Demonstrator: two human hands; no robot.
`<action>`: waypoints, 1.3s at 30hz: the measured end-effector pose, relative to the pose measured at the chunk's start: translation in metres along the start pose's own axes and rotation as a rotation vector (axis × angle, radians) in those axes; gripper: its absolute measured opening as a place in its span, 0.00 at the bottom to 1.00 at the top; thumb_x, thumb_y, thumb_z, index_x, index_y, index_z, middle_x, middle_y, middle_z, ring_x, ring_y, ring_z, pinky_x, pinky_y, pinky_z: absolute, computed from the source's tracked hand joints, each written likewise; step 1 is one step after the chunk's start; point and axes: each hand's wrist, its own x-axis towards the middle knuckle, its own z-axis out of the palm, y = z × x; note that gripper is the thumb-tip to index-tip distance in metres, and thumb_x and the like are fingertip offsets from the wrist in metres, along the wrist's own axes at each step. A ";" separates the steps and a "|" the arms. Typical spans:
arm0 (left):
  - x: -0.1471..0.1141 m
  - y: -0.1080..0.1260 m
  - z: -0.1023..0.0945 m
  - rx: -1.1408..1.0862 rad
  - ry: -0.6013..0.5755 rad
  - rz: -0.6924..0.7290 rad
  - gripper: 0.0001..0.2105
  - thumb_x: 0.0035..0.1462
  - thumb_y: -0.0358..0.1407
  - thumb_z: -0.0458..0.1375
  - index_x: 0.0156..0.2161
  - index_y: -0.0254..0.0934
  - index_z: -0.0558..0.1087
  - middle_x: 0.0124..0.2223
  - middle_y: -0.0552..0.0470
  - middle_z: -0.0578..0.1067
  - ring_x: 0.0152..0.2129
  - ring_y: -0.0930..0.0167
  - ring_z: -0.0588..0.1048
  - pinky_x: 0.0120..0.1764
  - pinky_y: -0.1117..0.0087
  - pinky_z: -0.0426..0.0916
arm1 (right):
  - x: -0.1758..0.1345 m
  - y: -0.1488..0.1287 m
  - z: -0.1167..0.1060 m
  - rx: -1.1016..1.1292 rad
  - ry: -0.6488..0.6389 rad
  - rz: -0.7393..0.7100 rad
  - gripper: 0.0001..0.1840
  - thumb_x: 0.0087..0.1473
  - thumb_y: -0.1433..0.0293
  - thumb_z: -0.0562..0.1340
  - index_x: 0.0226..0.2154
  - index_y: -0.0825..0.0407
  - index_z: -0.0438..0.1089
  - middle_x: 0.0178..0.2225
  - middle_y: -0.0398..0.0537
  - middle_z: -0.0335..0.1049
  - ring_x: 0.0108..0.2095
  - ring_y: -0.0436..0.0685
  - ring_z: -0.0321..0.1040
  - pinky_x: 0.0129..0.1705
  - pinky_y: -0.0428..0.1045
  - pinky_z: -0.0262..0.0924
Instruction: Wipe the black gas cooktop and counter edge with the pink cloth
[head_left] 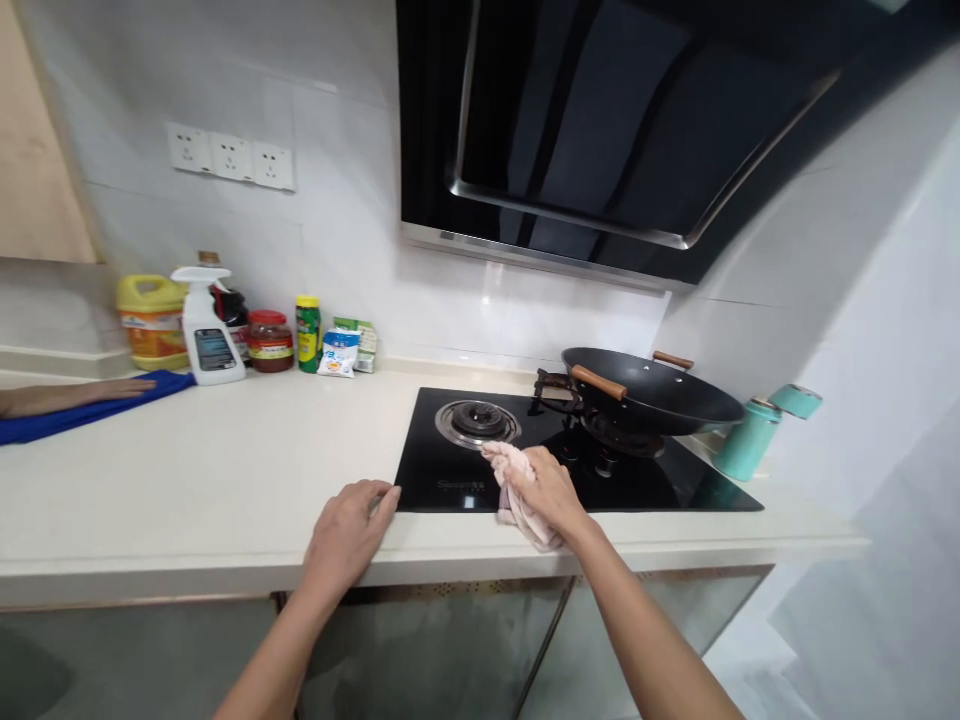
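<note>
At the hob's [675, 480] near edge, my right hand [551, 490] clutches the cloth [510, 475], bunched on the black glass just near of the left burner [477, 421], while my left hand [349, 530] rests flat and empty on the counter [225, 470] beside it.

Three hands show: the person's own left hand [346, 533] and right hand [551, 490], and one co-worker's hand [112, 390] at the far left. There are two cloths, one pale cloth [516, 490] and one blue cloth [75, 412]. The black hob [450, 470] has two burners, one bare burner [477, 421] and one under the single wok [652, 395], which has two wooden handles. Along the wall stand one yellow jug [152, 320], one spray bottle [209, 330], one red jar [270, 342], one green tin [307, 333] and two small packets [346, 347]. Two teal flasks [757, 432] stand at the right. Three wall sockets [230, 156] sit in a row. One extractor hood [600, 130] hangs above.
</note>
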 end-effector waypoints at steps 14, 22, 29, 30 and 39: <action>0.008 -0.022 0.012 -0.262 0.206 -0.092 0.26 0.63 0.56 0.45 0.47 0.42 0.77 0.51 0.46 0.78 0.53 0.58 0.73 0.60 0.54 0.63 | -0.004 -0.114 0.090 -0.023 -0.110 -0.400 0.19 0.57 0.52 0.62 0.46 0.43 0.74 0.51 0.45 0.73 0.52 0.61 0.63 0.55 0.58 0.49; 0.014 -0.035 0.001 -0.311 0.062 -0.246 0.29 0.60 0.59 0.45 0.47 0.42 0.79 0.55 0.48 0.79 0.55 0.57 0.74 0.60 0.55 0.65 | -0.034 -0.097 0.082 0.006 -0.130 -0.579 0.20 0.51 0.48 0.66 0.40 0.44 0.73 0.44 0.41 0.74 0.45 0.58 0.62 0.51 0.56 0.51; 0.009 -0.018 -0.004 -0.056 0.006 -0.140 0.24 0.60 0.56 0.49 0.42 0.44 0.81 0.47 0.51 0.83 0.45 0.58 0.79 0.50 0.61 0.70 | -0.050 -0.013 0.024 -0.030 0.016 -0.232 0.12 0.57 0.56 0.62 0.32 0.47 0.72 0.34 0.42 0.72 0.39 0.56 0.62 0.45 0.53 0.50; 0.009 -0.015 -0.005 -0.041 -0.004 -0.130 0.24 0.60 0.56 0.49 0.42 0.45 0.81 0.47 0.51 0.83 0.45 0.58 0.79 0.50 0.62 0.70 | -0.054 0.005 0.014 -0.041 0.043 -0.179 0.12 0.59 0.58 0.61 0.31 0.48 0.72 0.34 0.44 0.73 0.39 0.57 0.63 0.45 0.53 0.50; 0.004 -0.006 -0.002 0.029 -0.005 -0.043 0.20 0.61 0.52 0.49 0.40 0.45 0.80 0.45 0.52 0.83 0.47 0.57 0.77 0.49 0.59 0.66 | -0.082 0.128 -0.066 0.249 0.093 0.216 0.30 0.60 0.45 0.54 0.42 0.51 0.78 0.40 0.50 0.80 0.42 0.63 0.73 0.45 0.52 0.63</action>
